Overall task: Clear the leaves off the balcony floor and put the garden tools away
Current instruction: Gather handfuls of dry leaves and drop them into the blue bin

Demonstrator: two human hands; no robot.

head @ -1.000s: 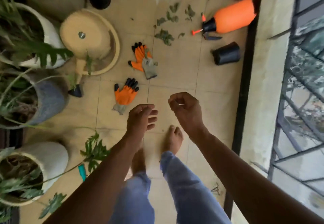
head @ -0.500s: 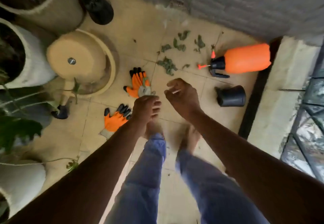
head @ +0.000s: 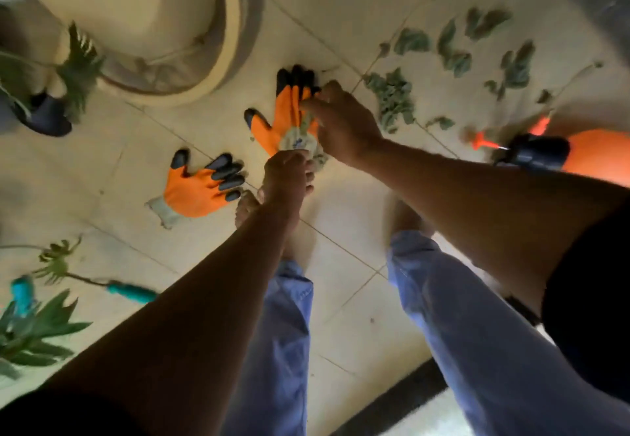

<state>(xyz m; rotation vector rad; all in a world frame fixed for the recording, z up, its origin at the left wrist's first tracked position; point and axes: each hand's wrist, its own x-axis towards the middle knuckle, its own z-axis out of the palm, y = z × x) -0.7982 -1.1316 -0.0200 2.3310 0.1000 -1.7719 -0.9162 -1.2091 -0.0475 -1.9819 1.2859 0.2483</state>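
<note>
Currently both hands grasp 1 orange glove [head: 289,118]: left hand [head: 286,176] pinches its grey cuff, right hand [head: 341,122] grips its fingers. Leaves [head: 392,98] lie on the floor tiles [head: 341,217] just beside. Upturned pot [head: 143,16] nearby, contents hidden.

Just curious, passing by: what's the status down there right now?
Both hands on the far glove: left hand grips its cuff, right hand pinches its fingers. Leaves still on floor. Second glove lies beside.
</note>
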